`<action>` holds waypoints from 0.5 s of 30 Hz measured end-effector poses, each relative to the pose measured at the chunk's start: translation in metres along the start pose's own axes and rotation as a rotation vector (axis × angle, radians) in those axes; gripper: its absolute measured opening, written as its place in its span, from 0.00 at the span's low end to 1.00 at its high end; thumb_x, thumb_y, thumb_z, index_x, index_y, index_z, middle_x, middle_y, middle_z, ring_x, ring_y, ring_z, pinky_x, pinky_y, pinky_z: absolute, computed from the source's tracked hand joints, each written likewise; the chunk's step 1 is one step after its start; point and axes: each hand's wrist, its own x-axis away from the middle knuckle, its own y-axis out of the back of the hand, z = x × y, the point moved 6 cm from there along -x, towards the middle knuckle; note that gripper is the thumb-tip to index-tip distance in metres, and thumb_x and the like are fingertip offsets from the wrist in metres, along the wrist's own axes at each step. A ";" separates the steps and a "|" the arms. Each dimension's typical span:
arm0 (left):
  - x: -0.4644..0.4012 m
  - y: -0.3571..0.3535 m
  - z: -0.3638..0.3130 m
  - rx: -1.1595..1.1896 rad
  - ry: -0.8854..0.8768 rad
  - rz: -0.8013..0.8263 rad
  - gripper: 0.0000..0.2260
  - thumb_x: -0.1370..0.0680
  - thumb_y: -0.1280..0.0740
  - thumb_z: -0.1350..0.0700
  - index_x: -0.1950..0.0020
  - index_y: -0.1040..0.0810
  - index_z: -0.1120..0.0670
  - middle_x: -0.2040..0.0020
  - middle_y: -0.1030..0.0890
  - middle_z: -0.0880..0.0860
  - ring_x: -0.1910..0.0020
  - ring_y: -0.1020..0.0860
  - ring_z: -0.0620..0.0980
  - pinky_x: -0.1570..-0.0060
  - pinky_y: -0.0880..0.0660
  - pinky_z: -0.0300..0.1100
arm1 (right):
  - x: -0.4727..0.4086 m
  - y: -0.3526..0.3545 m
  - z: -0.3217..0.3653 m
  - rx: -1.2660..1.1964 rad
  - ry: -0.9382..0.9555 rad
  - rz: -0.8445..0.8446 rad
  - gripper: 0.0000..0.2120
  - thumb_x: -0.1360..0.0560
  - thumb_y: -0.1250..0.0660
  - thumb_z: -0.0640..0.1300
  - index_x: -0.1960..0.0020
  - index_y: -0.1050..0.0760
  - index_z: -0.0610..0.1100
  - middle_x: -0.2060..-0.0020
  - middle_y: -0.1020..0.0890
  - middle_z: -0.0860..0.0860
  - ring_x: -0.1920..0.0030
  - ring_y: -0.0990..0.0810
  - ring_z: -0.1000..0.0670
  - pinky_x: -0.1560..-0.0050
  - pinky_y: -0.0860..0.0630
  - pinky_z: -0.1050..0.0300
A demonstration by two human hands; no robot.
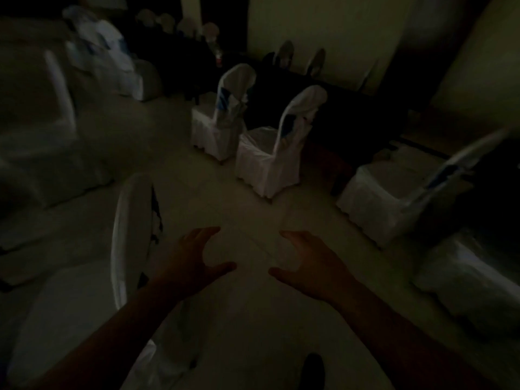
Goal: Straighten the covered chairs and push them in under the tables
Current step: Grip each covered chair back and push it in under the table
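The room is dim. My left hand (194, 257) and my right hand (312, 263) are held out over the bare floor, fingers spread, holding nothing. Two white-covered chairs with blue sashes stand ahead, one (219, 119) on the left and one (275, 153) on the right, their backs against a dark table (351, 119). Another covered chair (394, 198) stands at the right, beside a second dark table. A covered chair (123, 249) is close at my left, its back just left of my left forearm.
More covered chairs (112, 57) line the far left, blurred. A white-draped shape (472, 280) sits at the lower right. Pale tiled floor (253, 220) lies open between the chairs. A dark shoe tip (312, 370) shows at the bottom.
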 end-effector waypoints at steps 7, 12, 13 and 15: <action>-0.081 -0.002 0.010 -0.065 0.315 -0.155 0.42 0.40 0.38 0.21 0.29 0.40 0.35 0.30 0.31 0.45 0.36 0.28 0.49 0.42 0.27 0.47 | -0.170 0.017 -0.045 0.001 0.291 0.135 0.42 0.37 0.35 0.73 0.28 0.40 0.58 0.32 0.34 0.55 0.34 0.35 0.51 0.39 0.33 0.55; -0.105 0.022 0.012 -0.158 0.546 -0.313 0.41 0.40 0.39 0.20 0.31 0.39 0.35 0.34 0.28 0.44 0.45 0.24 0.47 0.50 0.23 0.44 | -0.275 0.018 -0.030 0.041 0.544 0.236 0.44 0.37 0.37 0.74 0.27 0.41 0.56 0.30 0.34 0.52 0.33 0.37 0.49 0.38 0.34 0.52; -0.104 0.028 0.012 -0.183 0.581 -0.360 0.41 0.40 0.40 0.20 0.31 0.38 0.35 0.34 0.28 0.45 0.45 0.24 0.46 0.50 0.24 0.44 | -0.291 0.015 -0.023 0.045 0.582 0.257 0.44 0.37 0.37 0.74 0.27 0.41 0.55 0.29 0.34 0.51 0.31 0.38 0.49 0.37 0.36 0.52; -0.100 0.042 0.011 -0.229 0.669 -0.466 0.41 0.40 0.39 0.22 0.31 0.36 0.38 0.33 0.27 0.47 0.44 0.25 0.45 0.48 0.26 0.43 | -0.321 0.005 -0.002 0.037 0.678 0.306 0.46 0.38 0.38 0.74 0.26 0.42 0.55 0.28 0.36 0.50 0.30 0.40 0.49 0.35 0.38 0.52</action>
